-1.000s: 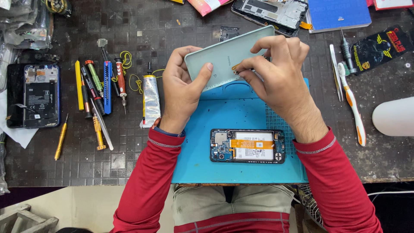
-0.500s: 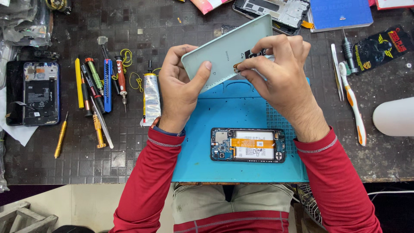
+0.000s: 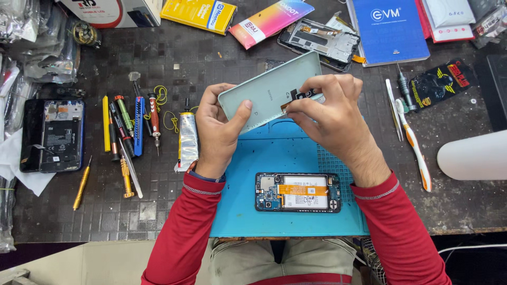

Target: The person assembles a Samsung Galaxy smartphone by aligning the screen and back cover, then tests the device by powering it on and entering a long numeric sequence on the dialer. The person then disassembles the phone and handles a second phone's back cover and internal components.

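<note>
I see my left hand [image 3: 219, 132] gripping the lower left end of a pale green, flat plastic phone back cover [image 3: 264, 95], thumb pressed on its face, fingers curled behind. The cover is raised and tilted above the far edge of the turquoise rubber work mat [image 3: 264, 211]. My right hand [image 3: 330, 119] has its fingertips pinched together on a small dark strip part [image 3: 302, 95] at the cover's right end. An opened phone body with an orange flex cable [image 3: 298, 192] lies on the mat near me. A silver glue tube [image 3: 187, 140] lies just left of my left wrist.
</note>
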